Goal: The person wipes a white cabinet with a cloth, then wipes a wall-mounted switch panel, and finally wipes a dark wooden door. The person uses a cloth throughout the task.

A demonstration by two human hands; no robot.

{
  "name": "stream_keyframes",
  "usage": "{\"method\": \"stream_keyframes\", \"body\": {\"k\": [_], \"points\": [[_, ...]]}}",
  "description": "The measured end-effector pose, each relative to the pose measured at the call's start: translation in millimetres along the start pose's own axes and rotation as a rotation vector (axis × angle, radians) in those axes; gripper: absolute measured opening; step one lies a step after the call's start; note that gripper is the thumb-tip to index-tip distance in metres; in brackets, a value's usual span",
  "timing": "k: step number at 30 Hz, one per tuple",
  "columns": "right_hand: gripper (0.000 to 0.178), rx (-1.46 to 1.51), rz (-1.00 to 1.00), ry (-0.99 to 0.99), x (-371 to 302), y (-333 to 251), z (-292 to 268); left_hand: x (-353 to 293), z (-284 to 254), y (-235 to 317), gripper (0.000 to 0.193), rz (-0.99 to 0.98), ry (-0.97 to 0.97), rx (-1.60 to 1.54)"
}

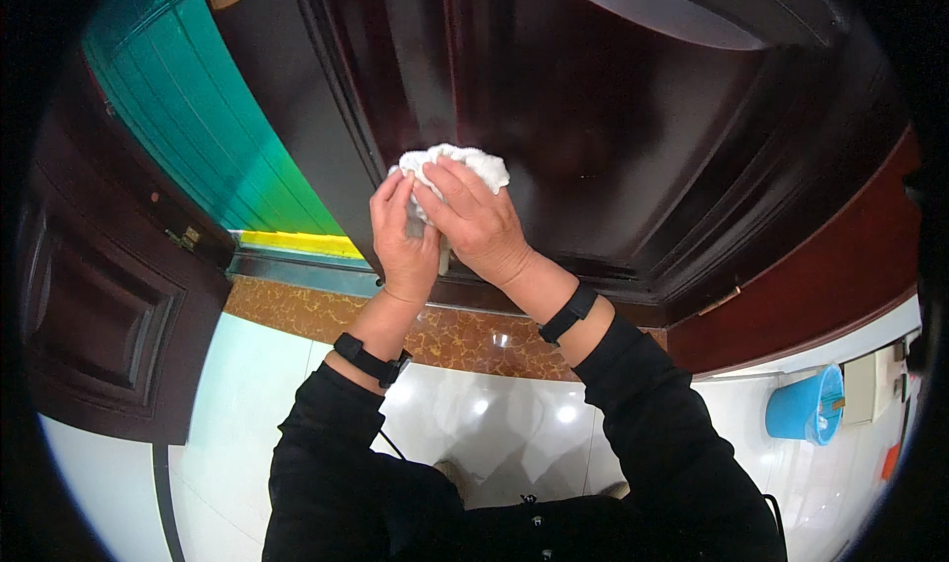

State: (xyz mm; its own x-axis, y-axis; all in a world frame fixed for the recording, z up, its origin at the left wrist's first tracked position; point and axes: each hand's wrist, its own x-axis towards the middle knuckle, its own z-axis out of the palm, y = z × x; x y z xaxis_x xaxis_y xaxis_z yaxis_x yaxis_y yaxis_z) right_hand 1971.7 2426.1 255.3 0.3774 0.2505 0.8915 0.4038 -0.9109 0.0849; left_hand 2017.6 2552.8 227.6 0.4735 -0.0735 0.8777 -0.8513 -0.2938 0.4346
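Both my hands are together on a crumpled white cloth point(457, 157) in front of a dark brown panelled door point(583, 157). My left hand point(403, 241) is closed on the cloth's left side, its fingertips pressed into the fabric. From the right, my right hand point(479, 221) lies over the cloth with its fingers bent around it. The cloth appears to rest against the door's glossy face; my hands hide its lower part. Each wrist wears a black strap.
A second dark door leaf point(109, 315) stands at the left, beside a teal-green ribbed panel point(217, 137). Brown marbled threshold point(465, 343) runs below the door, with white floor tiles point(494, 404) in front. A blue bucket point(796, 409) stands at the right near a reddish-brown panel point(811, 285).
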Motion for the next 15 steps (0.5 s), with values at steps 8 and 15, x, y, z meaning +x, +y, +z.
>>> {"method": "stream_keyframes", "body": {"k": [8,15], "points": [[0.046,-0.154,0.038,0.109,5,32,-50,27,30,49,0.058,0.12,0.005,-0.088],[0.048,-0.079,0.086,0.183,-6,46,-89,37,52,77,0.061,0.229,-0.04,-0.148]]}}
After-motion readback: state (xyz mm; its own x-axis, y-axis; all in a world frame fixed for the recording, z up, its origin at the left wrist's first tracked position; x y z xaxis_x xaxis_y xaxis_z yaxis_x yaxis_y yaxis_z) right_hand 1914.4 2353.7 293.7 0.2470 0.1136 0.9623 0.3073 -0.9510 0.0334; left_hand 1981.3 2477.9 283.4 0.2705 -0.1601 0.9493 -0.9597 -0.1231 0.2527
